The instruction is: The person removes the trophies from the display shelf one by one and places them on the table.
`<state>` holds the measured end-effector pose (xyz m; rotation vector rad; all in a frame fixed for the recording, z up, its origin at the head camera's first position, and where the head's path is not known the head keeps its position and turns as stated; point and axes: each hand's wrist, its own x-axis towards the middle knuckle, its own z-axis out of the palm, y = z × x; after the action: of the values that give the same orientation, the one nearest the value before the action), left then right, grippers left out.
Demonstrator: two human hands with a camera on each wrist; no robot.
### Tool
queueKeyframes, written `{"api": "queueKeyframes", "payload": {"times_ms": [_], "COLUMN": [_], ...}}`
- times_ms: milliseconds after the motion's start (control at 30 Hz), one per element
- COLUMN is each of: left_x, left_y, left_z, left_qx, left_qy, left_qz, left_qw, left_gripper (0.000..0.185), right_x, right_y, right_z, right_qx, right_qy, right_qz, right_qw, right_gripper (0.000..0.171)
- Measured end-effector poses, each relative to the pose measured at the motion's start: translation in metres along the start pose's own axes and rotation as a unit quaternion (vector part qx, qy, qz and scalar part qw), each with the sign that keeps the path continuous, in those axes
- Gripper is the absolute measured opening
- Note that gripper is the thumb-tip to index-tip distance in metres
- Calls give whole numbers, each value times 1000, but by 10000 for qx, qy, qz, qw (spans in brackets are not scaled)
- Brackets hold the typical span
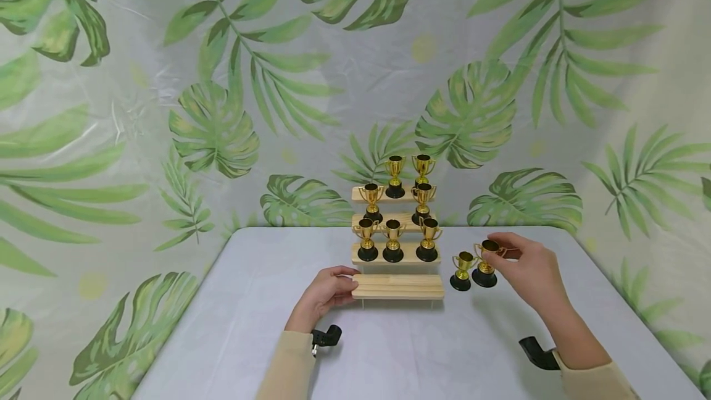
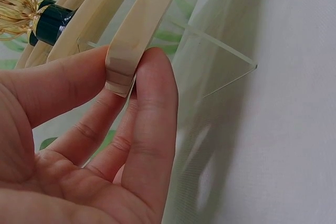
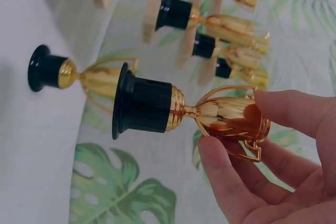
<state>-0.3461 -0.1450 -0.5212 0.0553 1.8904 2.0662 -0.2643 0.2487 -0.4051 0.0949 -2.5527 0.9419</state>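
Observation:
My left hand pinches the left end of the lowest wooden shelf of a tiered stand. In the left wrist view, thumb and fingers lie on both faces of that shelf board. To the right of the stand, my right hand holds a small gold trophy cup with a black base by its cup. The right wrist view shows this trophy gripped near its rim and handles. A second trophy stands upright on the table just left of it. Whether the held base touches the table, I cannot tell.
Several matching trophies stand on the three upper shelves. Clear supports carry the shelves. The white-covered table ends at a leaf-patterned cloth backdrop. Black wrist mounts sit by the sleeves.

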Motion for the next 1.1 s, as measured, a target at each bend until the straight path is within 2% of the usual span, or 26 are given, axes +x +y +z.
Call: {"api": "queueKeyframes", "payload": {"times_ms": [600,1100], "left_x": [-1,-1], "left_y": [1,1], "left_z": [0,1], "left_qx": [-38,17], "left_qy": [33,53], "left_qz": [-25,-77], "left_qw": [10000,10000], "left_gripper": [37,37], "right_x": [12,17], "right_y": [52,76], "right_z": [9,24], "right_qx": [-107,-151], "right_qy": [-290,-406], "right_qz": [179,219], "right_qw": [9994,9988], "right_gripper": [45,41]}}
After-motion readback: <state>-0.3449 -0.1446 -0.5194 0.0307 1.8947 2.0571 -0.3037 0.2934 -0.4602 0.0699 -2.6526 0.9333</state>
